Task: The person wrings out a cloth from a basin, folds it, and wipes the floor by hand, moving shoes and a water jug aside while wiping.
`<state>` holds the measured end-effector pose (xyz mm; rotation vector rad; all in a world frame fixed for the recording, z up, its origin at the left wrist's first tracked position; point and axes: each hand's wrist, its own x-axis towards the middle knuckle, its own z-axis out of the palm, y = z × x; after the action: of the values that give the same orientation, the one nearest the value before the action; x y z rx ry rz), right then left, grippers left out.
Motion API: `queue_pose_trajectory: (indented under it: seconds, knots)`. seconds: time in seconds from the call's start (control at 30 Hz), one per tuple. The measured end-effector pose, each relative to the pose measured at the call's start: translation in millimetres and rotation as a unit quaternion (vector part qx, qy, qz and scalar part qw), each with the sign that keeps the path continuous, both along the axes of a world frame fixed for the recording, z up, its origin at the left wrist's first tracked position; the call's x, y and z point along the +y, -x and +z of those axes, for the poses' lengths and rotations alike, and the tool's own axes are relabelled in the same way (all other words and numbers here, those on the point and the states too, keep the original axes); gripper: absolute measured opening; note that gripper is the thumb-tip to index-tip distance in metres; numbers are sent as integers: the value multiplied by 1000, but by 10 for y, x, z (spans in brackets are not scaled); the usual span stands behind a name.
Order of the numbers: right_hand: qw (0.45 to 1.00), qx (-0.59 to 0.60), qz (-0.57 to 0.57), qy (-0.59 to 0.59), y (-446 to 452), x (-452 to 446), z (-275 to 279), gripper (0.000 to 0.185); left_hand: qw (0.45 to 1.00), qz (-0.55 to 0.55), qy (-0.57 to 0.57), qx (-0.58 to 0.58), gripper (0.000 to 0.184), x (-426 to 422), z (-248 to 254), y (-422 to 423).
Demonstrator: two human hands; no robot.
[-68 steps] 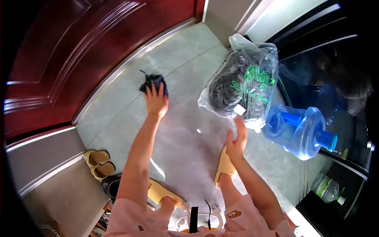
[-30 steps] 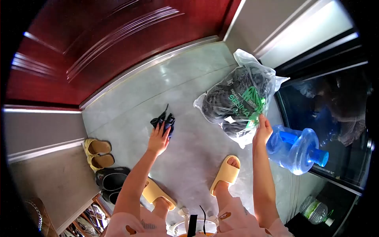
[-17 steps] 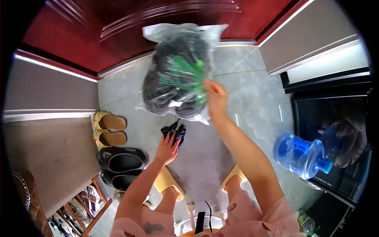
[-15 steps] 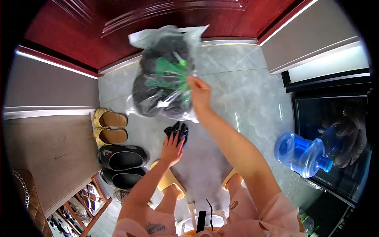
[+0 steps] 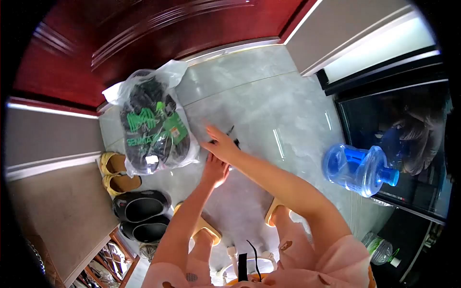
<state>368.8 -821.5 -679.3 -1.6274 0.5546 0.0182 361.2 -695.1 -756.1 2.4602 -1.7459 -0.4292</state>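
A clear plastic bag (image 5: 156, 127) with dark contents and green print lies on the floor at the left, by the red door. My right hand (image 5: 222, 145) is to the right of the bag, fingers apart, holding nothing, and it crosses over the tips of my left hand. Below it, my left hand (image 5: 215, 170) rests on a small black cloth-like item (image 5: 236, 142), which is mostly hidden by both hands; its thin strap sticks out at the top.
Yellow sandals (image 5: 122, 185) and black clogs (image 5: 139, 206) stand at the left beside a shoe cabinet (image 5: 62, 206). A large blue water bottle (image 5: 357, 168) lies at the right by a dark glass panel. A smaller clear bottle (image 5: 379, 249) is at the lower right.
The plastic bag has moved from the right side across to the left, onto the floor. My right hand has let go of it and come back over my left hand, which stays at the black item.
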Motion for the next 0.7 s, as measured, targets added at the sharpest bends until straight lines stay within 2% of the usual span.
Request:
queue_pose_trajectory:
  seconds: [0.03,0.1,0.13,0.17,0.2,0.27,0.3,0.37,0.4,0.43,0.57,0.63,0.7]
  knots:
    - [999,39,33,-14,349,-236,189,67,1000,29,10,-5,58,-187,-3,-133]
    - [965,80,58,245,1258,-669,-427,60,996,84,-6,-33,61,-561,-18,-393]
    - [939,190,91,273,1509,-927,-136,55,991,126,-4,-53,60,-782,-34,-520]
    - [868,244,221,371,1787,-1244,-258,50,983,167,-2,-73,60,-1007,-58,-654]
    - [840,274,165,439,2127,-1404,-564,59,975,209,19,-73,60,-1247,-110,-741]
    - [813,314,95,481,2385,-1468,-816,71,961,266,33,-71,59,-1729,-162,-688]
    - [823,327,81,458,2426,-1460,-736,72,972,219,-12,-79,57,-1930,-73,-543]
    - [839,334,74,423,2490,-1465,-685,73,992,113,49,-32,54,-2149,-57,-48]
    - [847,327,79,411,2505,-1491,-674,74,999,49,8,-5,54,-2197,79,183]
    - [854,319,79,402,2517,-1523,-647,74,1000,12,26,-1,54,-2184,32,418]
    - [838,386,123,366,2403,-1619,-559,79,996,-65,-58,30,56,-2089,144,461]
    - [821,425,148,352,2340,-1622,-466,82,986,17,-165,14,59,-1891,199,435]
    - [832,411,166,333,2362,-1711,-399,84,971,123,-202,-20,64,-1507,225,459]
